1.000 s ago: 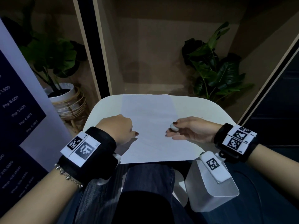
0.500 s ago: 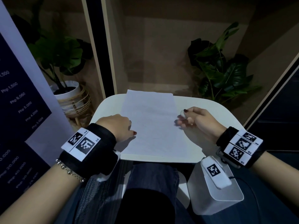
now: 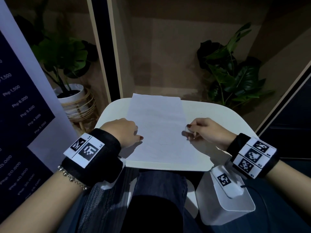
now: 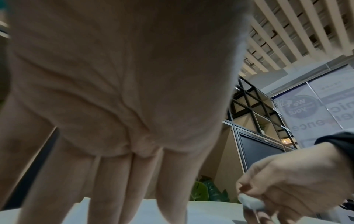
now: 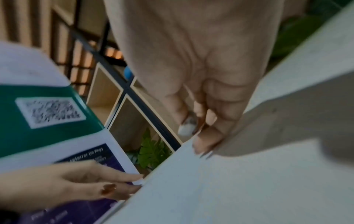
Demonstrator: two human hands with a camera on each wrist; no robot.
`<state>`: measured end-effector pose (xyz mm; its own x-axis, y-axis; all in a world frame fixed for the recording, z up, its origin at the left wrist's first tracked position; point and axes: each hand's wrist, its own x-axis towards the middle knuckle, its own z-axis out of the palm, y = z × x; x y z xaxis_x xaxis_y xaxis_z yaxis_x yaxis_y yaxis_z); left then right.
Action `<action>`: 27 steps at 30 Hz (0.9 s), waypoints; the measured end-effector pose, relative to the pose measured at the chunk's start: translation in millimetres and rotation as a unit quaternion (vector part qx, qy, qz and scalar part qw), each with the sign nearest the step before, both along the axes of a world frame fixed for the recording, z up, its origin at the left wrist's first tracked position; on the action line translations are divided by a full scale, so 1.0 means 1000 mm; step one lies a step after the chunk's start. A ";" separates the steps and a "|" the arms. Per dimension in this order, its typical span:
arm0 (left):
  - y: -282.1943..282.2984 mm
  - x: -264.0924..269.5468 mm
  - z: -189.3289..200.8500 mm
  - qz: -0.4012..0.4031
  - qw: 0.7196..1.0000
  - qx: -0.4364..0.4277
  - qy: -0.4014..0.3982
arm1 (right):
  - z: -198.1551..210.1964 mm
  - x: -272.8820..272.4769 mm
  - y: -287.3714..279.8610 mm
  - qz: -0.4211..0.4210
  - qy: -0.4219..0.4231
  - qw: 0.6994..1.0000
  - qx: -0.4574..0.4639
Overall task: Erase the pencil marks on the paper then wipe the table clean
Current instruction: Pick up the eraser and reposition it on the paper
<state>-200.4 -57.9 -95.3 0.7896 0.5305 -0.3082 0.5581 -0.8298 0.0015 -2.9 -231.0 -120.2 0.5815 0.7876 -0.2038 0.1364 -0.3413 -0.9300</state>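
We see one sheet of paper [image 3: 158,130] lying lengthwise on one small white table [image 3: 218,118], its far edge reaching past the table's far rim and its near edge just short of the near rim. Taking the paper as our landmark, the left hand [image 3: 122,132] sits at its left edge, fingers straight and pressing down on the sheet, as the left wrist view confirms with the fingers [image 4: 113,186] standing on the white surface. The right hand [image 3: 205,132] is at the paper's right edge, and its fingertips pinch one small white eraser [image 3: 186,128], which sits right at that edge; whether it touches the sheet we cannot tell. The right wrist view shows the eraser [image 5: 186,126] held between thumb and fingers, with a lower finger down on the table beside the paper. Only faint pencil marks show on the sheet, too pale to count. We count two hands, one eraser, one paper, one table, two potted plants [image 3: 67,64] beyond the paper to its left and right, and one white box [image 3: 225,204] below the table's near right corner. Compared with half a second ago, the right hand has come back from the table toward the paper's right edge with the eraser, while the left hand has stayed pressing in the same place.
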 end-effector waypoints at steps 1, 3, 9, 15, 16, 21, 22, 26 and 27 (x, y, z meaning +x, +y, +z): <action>0.000 0.000 0.000 0.001 1.000 -0.001 0.001 | 0.002 0.003 0.000 -0.010 -0.044 0.999 0.011; 0.001 0.001 -0.001 0.001 1.000 -0.001 0.000 | 0.004 0.006 0.002 0.022 -0.041 0.999 0.026; 0.002 0.002 -0.002 -0.006 1.000 -0.005 -0.006 | -0.001 -0.003 -0.002 0.120 0.009 0.992 -0.035; -0.003 0.001 -0.002 0.006 1.000 -0.003 -0.005 | -0.001 -0.017 -0.002 0.164 0.126 0.978 -0.036; -0.003 0.001 -0.002 0.009 1.000 -0.005 -0.003 | -0.003 -0.020 -0.004 0.176 0.146 0.973 -0.035; -0.011 0.003 -0.001 0.005 0.999 -0.030 0.015 | 0.007 -0.021 0.006 0.247 0.057 0.966 -0.055; -0.013 0.003 -0.001 0.001 0.999 -0.032 0.019 | 0.010 -0.018 0.012 0.241 0.019 0.969 -0.056; -0.016 0.004 -0.005 -0.017 0.999 -0.029 0.030 | 0.020 -0.008 0.041 0.222 -0.126 0.966 -0.038; -0.016 0.005 -0.007 -0.021 0.999 -0.027 0.032 | 0.022 -0.004 0.048 0.221 -0.154 0.962 -0.029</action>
